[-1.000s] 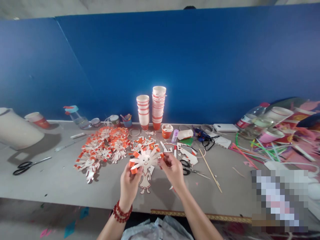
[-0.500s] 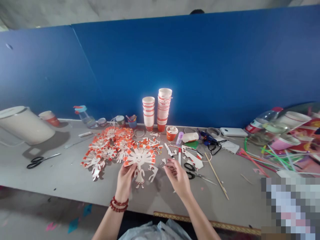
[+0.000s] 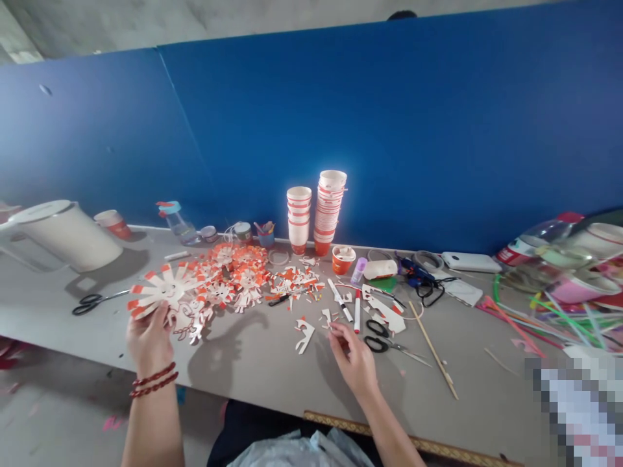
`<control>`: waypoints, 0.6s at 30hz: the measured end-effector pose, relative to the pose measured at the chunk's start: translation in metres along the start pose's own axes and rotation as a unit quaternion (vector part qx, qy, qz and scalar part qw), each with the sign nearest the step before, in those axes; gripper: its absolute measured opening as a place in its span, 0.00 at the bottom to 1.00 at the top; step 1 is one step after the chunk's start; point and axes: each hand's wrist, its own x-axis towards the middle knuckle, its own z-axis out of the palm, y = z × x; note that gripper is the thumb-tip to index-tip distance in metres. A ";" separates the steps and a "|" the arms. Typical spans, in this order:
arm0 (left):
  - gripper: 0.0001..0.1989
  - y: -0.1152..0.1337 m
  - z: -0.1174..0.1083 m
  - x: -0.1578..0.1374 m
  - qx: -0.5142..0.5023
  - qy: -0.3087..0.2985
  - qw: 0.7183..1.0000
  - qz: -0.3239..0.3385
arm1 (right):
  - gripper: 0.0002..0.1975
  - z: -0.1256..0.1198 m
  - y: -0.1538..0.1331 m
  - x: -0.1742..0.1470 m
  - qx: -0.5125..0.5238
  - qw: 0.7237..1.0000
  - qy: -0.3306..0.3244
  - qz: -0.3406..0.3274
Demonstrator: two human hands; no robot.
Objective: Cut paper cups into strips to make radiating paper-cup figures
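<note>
Paper doll (image 3: 164,287) moved leftward, pinched by left hand (image 3: 149,342) just left of doll pile (image 3: 239,261). Right hand (image 3: 355,361) was farther off, grip indeterminate.

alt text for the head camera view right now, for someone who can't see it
A left hand holds a paper figure with orange-tipped rays by a pile of similar figures; the right hand is near paper scraps and scissors. Behind, on the grey table, two stacks of cups stand before a blue partition.

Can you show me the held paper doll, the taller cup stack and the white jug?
Paper doll (image 3: 168,288), head view: its drawn face.
Taller cup stack (image 3: 328,214), head view: rims mid-stack.
White jug (image 3: 80,239), head view: its body.
</note>
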 end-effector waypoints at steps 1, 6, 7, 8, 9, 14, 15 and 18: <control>0.16 0.001 -0.005 0.004 0.005 0.009 1.000 -0.001 | 0.12 0.000 0.000 0.000 0.001 1.000 -0.001 0.001; 0.15 -0.004 -0.025 0.010 0.032 0.023 0.999 -0.036 | 0.12 -0.001 0.002 0.000 -0.003 1.000 -0.010 0.001; 0.16 -0.006 -0.029 0.009 0.039 0.022 0.998 -0.042 | 0.12 -0.001 0.003 0.000 -0.003 1.000 -0.012 0.002; 0.16 -0.008 -0.033 0.009 0.047 0.020 0.998 -0.048 | 0.12 -0.001 0.003 0.000 -0.002 1.000 -0.013 0.003; 0.16 -0.010 -0.036 0.008 0.057 0.016 0.997 -0.056 | 0.12 0.000 0.003 0.000 0.000 1.000 -0.015 0.004; 0.14 -0.021 -0.042 0.010 0.128 -0.013 0.988 -0.086 | 0.12 0.002 0.002 0.001 0.011 0.999 -0.029 0.011; 0.15 -0.024 -0.041 0.012 0.146 -0.018 0.986 -0.084 | 0.12 0.003 0.002 0.001 0.013 0.999 -0.032 0.012; 0.15 -0.034 -0.033 0.015 0.214 -0.013 0.975 -0.057 | 0.12 0.002 0.001 0.002 0.016 0.999 -0.037 0.012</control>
